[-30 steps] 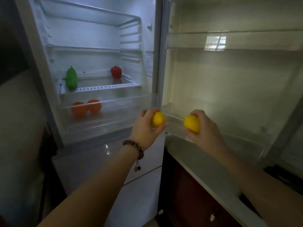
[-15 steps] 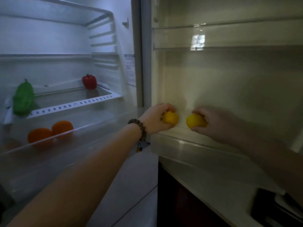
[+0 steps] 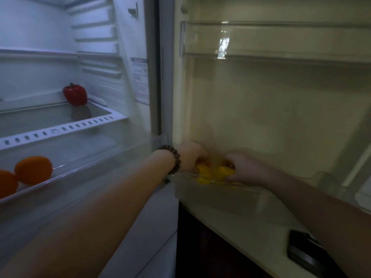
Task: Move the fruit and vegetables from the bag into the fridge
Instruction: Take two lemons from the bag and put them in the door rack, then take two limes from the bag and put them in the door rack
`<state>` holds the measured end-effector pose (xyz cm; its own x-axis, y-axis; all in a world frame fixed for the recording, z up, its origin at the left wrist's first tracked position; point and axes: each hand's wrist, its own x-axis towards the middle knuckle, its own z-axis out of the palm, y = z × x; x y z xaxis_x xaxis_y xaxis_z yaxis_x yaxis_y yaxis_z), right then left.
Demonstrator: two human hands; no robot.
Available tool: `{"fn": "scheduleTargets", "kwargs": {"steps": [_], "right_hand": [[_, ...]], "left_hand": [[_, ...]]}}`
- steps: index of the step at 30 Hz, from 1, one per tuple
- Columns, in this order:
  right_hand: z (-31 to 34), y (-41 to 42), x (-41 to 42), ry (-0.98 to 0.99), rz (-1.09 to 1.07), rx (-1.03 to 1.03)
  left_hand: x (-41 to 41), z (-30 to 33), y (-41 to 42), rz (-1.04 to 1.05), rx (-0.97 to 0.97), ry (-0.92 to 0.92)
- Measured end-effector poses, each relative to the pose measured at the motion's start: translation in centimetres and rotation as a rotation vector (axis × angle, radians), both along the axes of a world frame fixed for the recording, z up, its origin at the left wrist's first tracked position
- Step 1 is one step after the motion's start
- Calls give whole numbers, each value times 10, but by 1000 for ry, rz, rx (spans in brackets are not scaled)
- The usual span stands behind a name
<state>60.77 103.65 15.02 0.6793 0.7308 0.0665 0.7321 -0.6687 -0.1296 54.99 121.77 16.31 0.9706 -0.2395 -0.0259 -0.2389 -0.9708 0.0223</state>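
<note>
Both hands reach into the lowest clear bin [image 3: 241, 194] of the open fridge door. My left hand [image 3: 190, 155], with a bead bracelet at the wrist, grips a yellow lemon [image 3: 202, 170] from above. My right hand [image 3: 245, 166] grips a second yellow lemon [image 3: 223, 171] right beside it; the two lemons touch or nearly touch at the bin's rim. Motion blur hides the fingers' detail. Inside the fridge a red pepper [image 3: 75, 94] stands on a glass shelf, and two oranges [image 3: 33, 169] lie in the clear drawer below.
An upper door bin [image 3: 281, 40] spans the door above my hands. A pale countertop [image 3: 251, 223] runs under the door with a dark flat object [image 3: 307, 255] on it. The fridge's white shelf edge [image 3: 60, 130] is at left.
Both hands have dropped with their lemons into the lower door bin and come closer together. The view has shifted right and nearer, so the green pepper is out of frame.
</note>
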Motion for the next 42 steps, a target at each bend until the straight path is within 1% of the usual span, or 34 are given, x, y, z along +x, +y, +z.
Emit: {"fn": "scheduleTargets", "kwargs": {"steps": [3, 7, 11, 13, 15, 17, 21, 23, 27, 30, 33, 37, 42], "right_hand": [[-8, 3, 5, 15, -14, -33], [-9, 2, 5, 38, -15, -16], [-8, 0, 3, 47, -24, 34], [-5, -6, 2, 54, -50, 89], [-1, -14, 1, 60, -65, 162], [2, -26, -1, 39, -71, 227], [4, -51, -7, -108, -90, 343], [5, -65, -10, -161, -122, 367], [7, -96, -26, -245, -208, 394], [4, -127, -39, -243, -325, 429], [-3, -166, -53, -260, -405, 489], [-12, -224, -77, -275, -549, 509], [-21, -301, -110, -273, -740, 455]], "left_hand": [[6, 0, -4, 17, 107, 34], [10, -2, -6, 13, 99, 45], [10, -3, -1, 36, -7, 17], [9, -1, -1, 55, -92, -11], [7, 1, -3, 82, -191, -57], [4, 1, -8, 86, -250, -129], [-4, 0, -30, 69, -241, -218], [-5, 1, -46, 50, -227, -257], [0, 3, -83, -40, -212, -333], [5, 2, -119, -134, -201, -367], [9, -4, -159, -238, -228, -390], [9, -12, -221, -379, -307, -384], [-10, -18, -311, -541, -351, -312]]}}
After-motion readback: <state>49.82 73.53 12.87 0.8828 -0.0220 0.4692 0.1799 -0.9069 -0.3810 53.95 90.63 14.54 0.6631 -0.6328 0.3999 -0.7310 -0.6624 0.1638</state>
